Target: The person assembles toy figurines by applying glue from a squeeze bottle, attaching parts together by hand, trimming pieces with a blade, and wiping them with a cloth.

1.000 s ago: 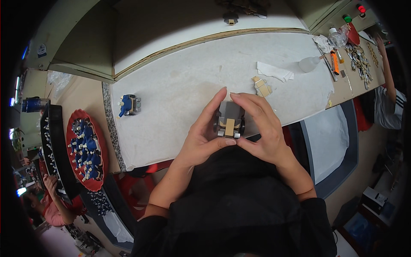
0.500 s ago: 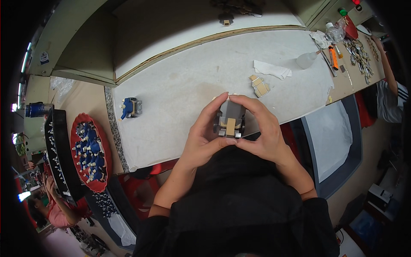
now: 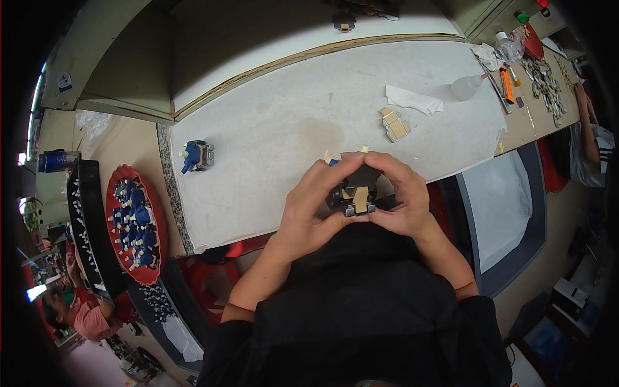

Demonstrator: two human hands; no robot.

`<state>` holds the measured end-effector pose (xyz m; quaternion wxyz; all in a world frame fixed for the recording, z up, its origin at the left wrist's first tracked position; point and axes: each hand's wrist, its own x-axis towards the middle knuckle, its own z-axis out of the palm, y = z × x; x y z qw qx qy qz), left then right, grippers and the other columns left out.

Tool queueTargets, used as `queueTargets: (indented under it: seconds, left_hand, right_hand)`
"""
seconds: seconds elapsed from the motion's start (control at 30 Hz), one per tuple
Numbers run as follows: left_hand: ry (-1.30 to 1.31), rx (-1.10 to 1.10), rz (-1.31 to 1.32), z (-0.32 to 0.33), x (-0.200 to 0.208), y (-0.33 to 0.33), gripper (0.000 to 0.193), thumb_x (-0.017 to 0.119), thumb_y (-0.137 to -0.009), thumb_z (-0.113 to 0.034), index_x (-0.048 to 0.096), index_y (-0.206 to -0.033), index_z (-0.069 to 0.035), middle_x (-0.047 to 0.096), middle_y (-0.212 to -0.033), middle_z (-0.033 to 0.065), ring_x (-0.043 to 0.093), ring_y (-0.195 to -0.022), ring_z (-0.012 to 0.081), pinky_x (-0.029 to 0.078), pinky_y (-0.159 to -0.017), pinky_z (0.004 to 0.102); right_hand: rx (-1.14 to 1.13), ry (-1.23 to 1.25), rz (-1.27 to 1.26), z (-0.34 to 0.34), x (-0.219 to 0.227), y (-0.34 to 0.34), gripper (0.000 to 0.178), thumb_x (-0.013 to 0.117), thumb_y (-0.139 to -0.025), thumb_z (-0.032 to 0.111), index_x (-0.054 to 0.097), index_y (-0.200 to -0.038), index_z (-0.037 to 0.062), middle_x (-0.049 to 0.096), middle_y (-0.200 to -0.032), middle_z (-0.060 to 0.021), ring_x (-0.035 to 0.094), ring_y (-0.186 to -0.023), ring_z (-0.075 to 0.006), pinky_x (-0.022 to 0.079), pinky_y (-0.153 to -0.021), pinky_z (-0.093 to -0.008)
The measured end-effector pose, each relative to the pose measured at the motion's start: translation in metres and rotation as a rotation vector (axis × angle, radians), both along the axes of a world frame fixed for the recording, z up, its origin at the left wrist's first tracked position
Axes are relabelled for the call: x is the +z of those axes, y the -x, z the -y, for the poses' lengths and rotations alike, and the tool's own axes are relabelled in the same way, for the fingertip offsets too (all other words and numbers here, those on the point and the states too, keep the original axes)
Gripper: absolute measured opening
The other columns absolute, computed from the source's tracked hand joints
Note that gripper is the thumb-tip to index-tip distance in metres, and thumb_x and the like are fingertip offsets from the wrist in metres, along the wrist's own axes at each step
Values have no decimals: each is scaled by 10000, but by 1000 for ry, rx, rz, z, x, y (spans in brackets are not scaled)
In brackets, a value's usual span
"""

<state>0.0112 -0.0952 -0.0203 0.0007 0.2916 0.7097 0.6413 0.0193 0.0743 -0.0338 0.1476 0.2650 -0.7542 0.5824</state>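
Where the toy (image 3: 362,197) is held: between both hands, over the near edge of the table (image 3: 258,161), close before the person's dark clothing.
Left hand (image 3: 306,209): curved round the toy's left side; forefinger at the far end, thumb at the near end; grip part-spread, pinching the toy lengthwise.
Right hand (image 3: 407,203): matches the left from the other side; fingers arched, a gap showing between palm and toy.
Thumbs: tips nearly meet at the toy's near end; whether they touch each other cannot be told.
Toy finish: dark grey with a tan panel; a blue piece and pale tips show past the fingers.
Table items: tan part (image 3: 394,124), cloth (image 3: 414,100) and bottle (image 3: 465,87) beyond the right hand; blue figure (image 3: 195,156) well apart, left.
Red tray (image 3: 122,171): left of the table, bearing many blue figures.
Sticker (image 3: 64,81): on the cabinet post; writing too small to read.
Can (image 3: 58,161): blue; markings unreadable.
Cutter (image 3: 506,86): orange; any lettering illegible.
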Motion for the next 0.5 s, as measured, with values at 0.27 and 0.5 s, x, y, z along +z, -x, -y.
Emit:
queueTargets:
  seconds: [0.27,0.5]
  left_hand:
    - [163,44,-177,-10,12,-2,634,726,-638,-77,495,-1228,-102,509,-911,94,528,-756,225,446,-626,310]
    - [7,-128,182,-11,-2,-6,726,761,-626,-100,421,-1264,-34,530,-1074,126,531,-962,220,429,-816,308]
  right_hand:
    - [89,293,-9,-2,-18,1,614,697,-581,-16,493,-1159,24,547,-1134,-168,547,-1043,-300,452,-866,-350]
    - [-70,69,211,-15,14,-25,605,718,-588,17,498,-1151,33,538,-1139,-139,565,-999,-277,477,-827,-344]
